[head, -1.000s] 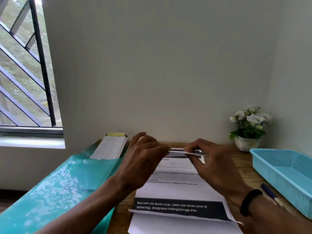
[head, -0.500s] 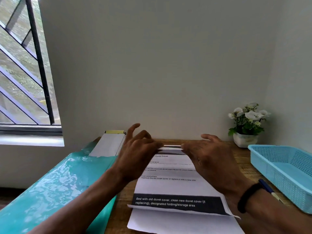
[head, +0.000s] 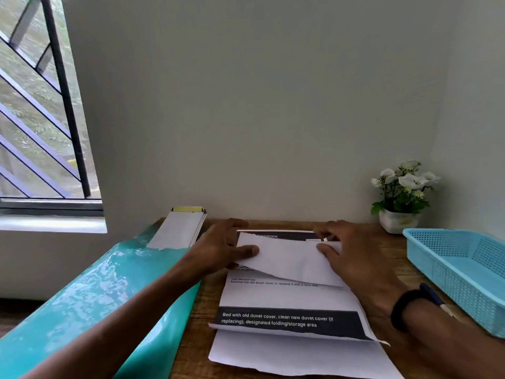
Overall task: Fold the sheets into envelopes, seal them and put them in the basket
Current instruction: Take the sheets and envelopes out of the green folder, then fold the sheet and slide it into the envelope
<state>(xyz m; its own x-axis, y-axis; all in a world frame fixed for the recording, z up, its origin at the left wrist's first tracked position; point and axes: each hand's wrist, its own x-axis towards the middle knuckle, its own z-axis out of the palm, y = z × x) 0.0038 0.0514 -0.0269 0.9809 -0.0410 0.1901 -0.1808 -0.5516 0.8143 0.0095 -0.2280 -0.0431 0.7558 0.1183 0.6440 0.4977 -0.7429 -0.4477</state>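
A printed white sheet (head: 287, 296) lies on the wooden table (head: 388, 258), on top of a blank sheet (head: 295, 356). Its far part is folded toward me as a white flap (head: 289, 258). My left hand (head: 218, 250) holds the flap's left edge with the thumb on top. My right hand (head: 352, 258) presses the flap's right side, fingers spread flat. A light blue plastic basket (head: 459, 274) stands at the right edge of the table, with nothing visible inside it.
A teal plastic folder (head: 90, 299) lies along the left side, with a stack of white envelopes (head: 177, 228) at its far end. A small white pot of white flowers (head: 401, 198) stands in the far right corner. A pen (head: 437, 299) lies by my right wrist.
The far edge of the printed sheet, lifted and pinched in both hands, has been folded toward me into a flap. Both hands now lie on that flap, nearer the table.
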